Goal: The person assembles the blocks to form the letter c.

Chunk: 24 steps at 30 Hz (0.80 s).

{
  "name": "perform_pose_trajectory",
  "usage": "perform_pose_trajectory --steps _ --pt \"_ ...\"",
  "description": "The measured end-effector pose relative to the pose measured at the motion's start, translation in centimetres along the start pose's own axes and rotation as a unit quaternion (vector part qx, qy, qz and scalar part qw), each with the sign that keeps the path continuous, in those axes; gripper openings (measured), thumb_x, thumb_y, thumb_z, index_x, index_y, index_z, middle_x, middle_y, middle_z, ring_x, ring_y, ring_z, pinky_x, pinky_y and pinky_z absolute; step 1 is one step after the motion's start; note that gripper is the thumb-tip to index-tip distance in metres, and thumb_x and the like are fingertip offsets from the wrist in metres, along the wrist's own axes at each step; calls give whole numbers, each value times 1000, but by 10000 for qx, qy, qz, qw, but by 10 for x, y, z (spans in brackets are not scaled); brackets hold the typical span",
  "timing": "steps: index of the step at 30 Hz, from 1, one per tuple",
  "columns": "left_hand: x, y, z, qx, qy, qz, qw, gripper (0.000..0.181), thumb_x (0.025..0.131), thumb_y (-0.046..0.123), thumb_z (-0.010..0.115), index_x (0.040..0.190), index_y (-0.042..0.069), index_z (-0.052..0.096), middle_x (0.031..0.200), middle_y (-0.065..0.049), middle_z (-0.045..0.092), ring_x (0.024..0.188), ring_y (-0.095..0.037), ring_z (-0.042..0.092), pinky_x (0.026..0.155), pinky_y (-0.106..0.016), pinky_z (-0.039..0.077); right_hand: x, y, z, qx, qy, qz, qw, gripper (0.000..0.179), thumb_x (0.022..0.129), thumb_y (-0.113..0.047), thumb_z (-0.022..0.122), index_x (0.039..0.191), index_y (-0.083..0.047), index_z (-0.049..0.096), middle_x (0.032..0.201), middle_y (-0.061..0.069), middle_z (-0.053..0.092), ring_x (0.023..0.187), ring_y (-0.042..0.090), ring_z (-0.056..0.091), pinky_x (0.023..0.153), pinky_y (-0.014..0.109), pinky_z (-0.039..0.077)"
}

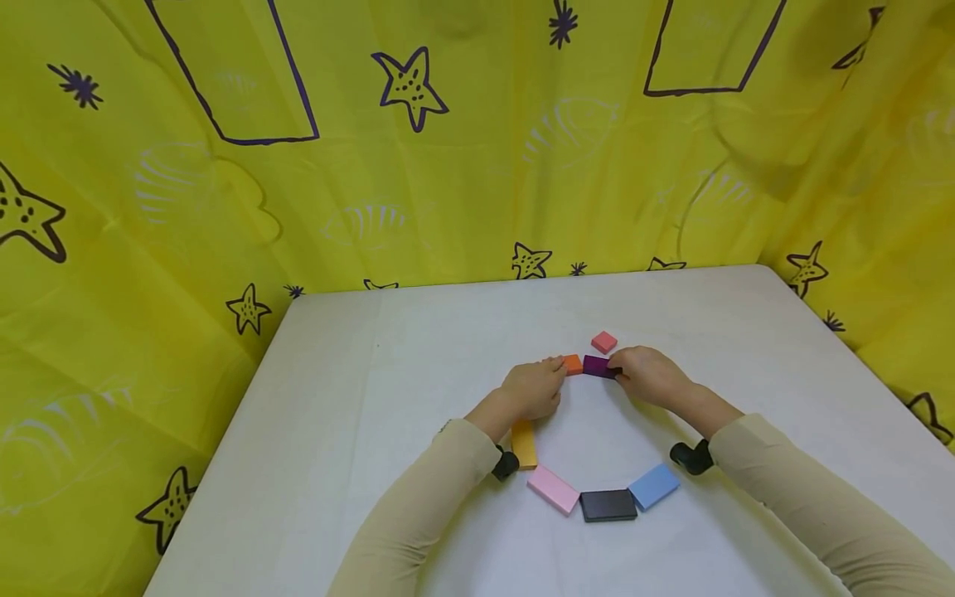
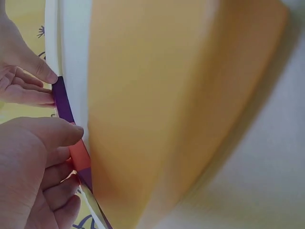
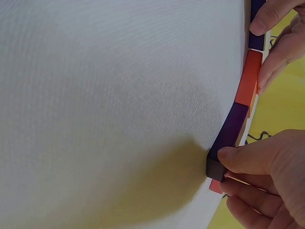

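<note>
In the head view my right hand (image 1: pixel 651 375) pinches the right end of a purple block (image 1: pixel 597 366), thumb on the near side and fingers behind it. An orange block (image 1: pixel 573 365) lies end to end with it on the left. My left hand (image 1: pixel 533 390) is at the orange block's other end. In the right wrist view its thumb lies on a dark violet block (image 3: pixel 257 42), with fingers behind reaching along the orange block. A yellow block (image 1: pixel 525 445) sits below the left wrist, large and blurred in the left wrist view.
A small coral-pink block (image 1: pixel 604 342) lies just behind the purple one. Nearer the body, a pink block (image 1: pixel 554 489), a black block (image 1: pixel 608 505) and a blue block (image 1: pixel 654 486) curve round in an arc on the white table (image 1: pixel 336 464). Yellow patterned cloth (image 1: pixel 462 182) hangs behind and beside it.
</note>
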<state>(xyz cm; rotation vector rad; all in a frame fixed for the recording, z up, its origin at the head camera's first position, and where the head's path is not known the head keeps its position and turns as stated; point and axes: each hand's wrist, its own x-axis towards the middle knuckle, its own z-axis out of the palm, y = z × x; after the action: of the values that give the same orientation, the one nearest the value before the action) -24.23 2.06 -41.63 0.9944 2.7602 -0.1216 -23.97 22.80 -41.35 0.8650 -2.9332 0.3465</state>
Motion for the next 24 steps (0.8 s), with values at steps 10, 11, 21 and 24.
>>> perform_pose_trajectory --steps 10,11,21,24 --pt "5 2 -1 -262 92 -124 9995 44 95 27 48 135 9 47 142 -1 39 128 -13 37 97 -27 36 4 0 -3 183 -223 183 9994 21 77 -3 72 95 6 68 89 14 66 80 26 60 76 42 50" --pt "5 2 -1 -283 70 -137 9995 43 95 27 48 135 9 47 142 -1 40 127 -12 38 97 -27 36 5 0 -3 201 -212 208 9994 21 78 -4 72 96 5 68 89 14 66 80 27 61 76 42 50" --pt "6 1 -4 -480 1 -218 9986 44 95 28 50 135 11 47 141 0 40 126 -12 40 98 -29 36 27 5 -16 397 43 448 9982 23 82 -12 68 95 7 67 89 16 67 85 33 61 78 45 48" --pt "5 0 -3 -654 67 -215 9976 45 95 28 50 137 12 45 142 0 38 127 -12 38 99 -29 34 36 11 -21 503 72 575 9970 27 83 -13 66 100 8 66 95 20 66 92 37 59 82 48 45"
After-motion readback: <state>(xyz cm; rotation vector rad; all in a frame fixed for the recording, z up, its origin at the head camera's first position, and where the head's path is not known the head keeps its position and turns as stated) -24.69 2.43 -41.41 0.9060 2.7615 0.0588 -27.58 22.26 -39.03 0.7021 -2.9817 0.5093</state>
